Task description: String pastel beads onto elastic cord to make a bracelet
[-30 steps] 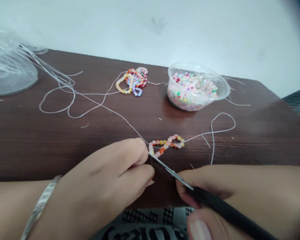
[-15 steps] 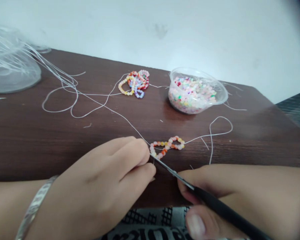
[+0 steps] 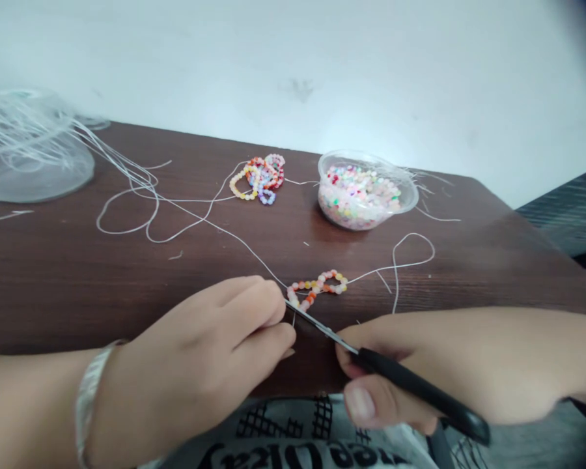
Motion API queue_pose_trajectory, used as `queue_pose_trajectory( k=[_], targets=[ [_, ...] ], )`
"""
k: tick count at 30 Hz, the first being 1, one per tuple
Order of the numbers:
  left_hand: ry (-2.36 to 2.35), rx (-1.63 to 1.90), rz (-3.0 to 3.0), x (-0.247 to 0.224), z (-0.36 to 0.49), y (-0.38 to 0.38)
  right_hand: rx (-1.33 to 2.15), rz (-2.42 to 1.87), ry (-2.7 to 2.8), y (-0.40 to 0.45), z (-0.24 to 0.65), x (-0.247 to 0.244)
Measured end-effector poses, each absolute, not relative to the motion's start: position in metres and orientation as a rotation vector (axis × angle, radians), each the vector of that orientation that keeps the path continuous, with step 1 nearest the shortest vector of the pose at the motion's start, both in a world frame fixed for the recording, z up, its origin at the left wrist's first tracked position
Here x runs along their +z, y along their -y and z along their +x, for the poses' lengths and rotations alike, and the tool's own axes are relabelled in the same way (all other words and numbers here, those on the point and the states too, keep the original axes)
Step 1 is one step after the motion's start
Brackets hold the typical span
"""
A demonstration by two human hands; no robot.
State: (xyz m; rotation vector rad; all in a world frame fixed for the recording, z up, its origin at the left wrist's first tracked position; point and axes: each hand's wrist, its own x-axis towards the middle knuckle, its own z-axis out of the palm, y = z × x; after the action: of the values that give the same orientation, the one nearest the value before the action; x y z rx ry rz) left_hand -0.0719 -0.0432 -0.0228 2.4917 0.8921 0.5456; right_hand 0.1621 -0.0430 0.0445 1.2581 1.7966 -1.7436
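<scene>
A string of orange, pink and yellow beads [image 3: 311, 298] lies in a twisted loop on the table near its front edge. Just left of it, my left hand [image 3: 224, 345] is closed in a pinch at the clear cord [image 3: 254, 255]; its fingertips are partly hidden. My right hand [image 3: 390, 365] grips black-handled scissors [image 3: 410, 385]. Their blades point up and left, and the tip reaches the left fingertips beside the beads. From the beads' right end a cord [image 3: 422, 260] runs off in a loose loop.
On the dark wooden table [image 3: 176, 280] a clear tub [image 3: 366, 218] holds many small beads. Beaded loops [image 3: 258, 179] lie in a pile beside it. At the far left sits a clear container [image 3: 39, 176] with tangled cord. Cord scraps are scattered about, and a white wall [image 3: 200, 65] stands behind.
The view has shifted slightly, so the table items sit a little lower. Both hands, the scissors and the bead string keep nearly the same places relative to each other.
</scene>
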Motion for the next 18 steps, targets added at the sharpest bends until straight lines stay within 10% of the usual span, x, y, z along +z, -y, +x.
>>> queue_pose_trajectory(
  k=[18],
  targets=[
    [-0.839,0.561,2.605,-0.0252,-0.0734,0.0433,-1.709,1.234,-1.742,0.0387,0.1597,0.0548]
  ],
)
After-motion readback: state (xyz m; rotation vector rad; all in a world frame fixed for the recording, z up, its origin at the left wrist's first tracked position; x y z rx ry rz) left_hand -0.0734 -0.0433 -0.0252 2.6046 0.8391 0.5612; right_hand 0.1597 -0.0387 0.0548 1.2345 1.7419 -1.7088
